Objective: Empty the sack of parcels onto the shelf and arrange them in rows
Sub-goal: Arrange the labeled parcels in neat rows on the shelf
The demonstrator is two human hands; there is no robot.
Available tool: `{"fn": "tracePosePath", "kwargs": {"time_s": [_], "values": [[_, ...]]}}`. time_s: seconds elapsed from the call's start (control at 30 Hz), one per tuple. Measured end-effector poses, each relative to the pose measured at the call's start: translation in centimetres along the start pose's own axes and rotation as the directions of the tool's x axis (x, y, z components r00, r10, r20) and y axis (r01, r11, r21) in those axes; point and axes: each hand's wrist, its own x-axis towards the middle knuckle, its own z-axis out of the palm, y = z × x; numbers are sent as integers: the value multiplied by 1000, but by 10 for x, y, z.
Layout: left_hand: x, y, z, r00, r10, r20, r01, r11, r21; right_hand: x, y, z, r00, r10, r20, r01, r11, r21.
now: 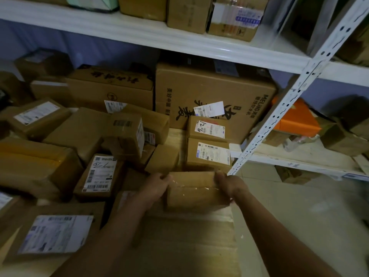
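A small taped cardboard parcel [194,190] sits at the front of the wooden shelf [175,136], held at both ends. My left hand [155,186] grips its left end and my right hand [229,184] grips its right end. Just behind it two labelled parcels [209,152] stand one behind the other in a row beside the white upright post [279,110]. A loose heap of brown parcels [89,136] covers the shelf to the left. No sack is in view.
A large printed carton [209,90] stands at the shelf's back. The upper shelf [139,35] carries more boxes. An orange box [295,120] lies on the neighbouring shelf at right. Tiled floor [299,216] shows at the lower right.
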Motion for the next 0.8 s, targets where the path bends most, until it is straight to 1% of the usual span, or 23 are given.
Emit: {"fn": "tracePosePath", "kwargs": {"time_s": [0.07, 0.17, 0.2, 0.23, 0.3, 0.33, 0.37, 0.4, 0.47, 0.53, 0.63, 0.7, 0.8], "values": [[0, -5, 11, 1000, -1, -16, 1, 1000, -4, 4, 9, 3, 1000, -5, 28, 3, 998, 68], [-2, -9, 18, 999, -50, 22, 52, 993, -103, 7, 24, 3, 992, 107, 60, -117, 972, 206], [-3, -8, 18, 994, -85, 71, 94, 987, -128, 7, 27, 1, 985, 146, 88, -165, 952, 258], [-5, -8, 18, 980, -133, 146, 150, 982, -116, 7, 30, -1, 974, 185, 132, -218, 926, 308], [-7, -7, 21, 935, -221, 276, 230, 973, -1, 6, 33, -6, 927, 242, 286, -338, 868, 364], [-7, -6, 24, 927, -233, 293, 238, 971, 19, 7, 35, -8, 905, 250, 345, -374, 853, 363], [-6, -5, 27, 933, -223, 282, 230, 973, 7, 9, 36, -10, 901, 239, 363, -372, 855, 361], [-4, -3, 31, 945, -195, 262, 206, 978, -15, 13, 35, -10, 917, 214, 336, -340, 859, 382], [3, 2, 37, 970, -132, 206, 149, 987, -67, 21, 32, -13, 966, 141, 218, -222, 884, 413], [9, 7, 40, 982, -93, 164, 103, 993, -57, 30, 33, -16, 980, 100, 171, -162, 904, 396], [14, 6, 46, 992, -63, 105, 58, 997, 57, 33, 38, -15, 962, 103, 254, -205, 886, 416], [17, 1, 52, 997, -50, 63, 42, 992, 122, 35, 43, -11, 954, 85, 287, -191, 911, 365], [20, -6, 56, 999, -34, 29, 31, 992, 120, 42, 48, -5, 972, 70, 225, -140, 940, 312]]}}
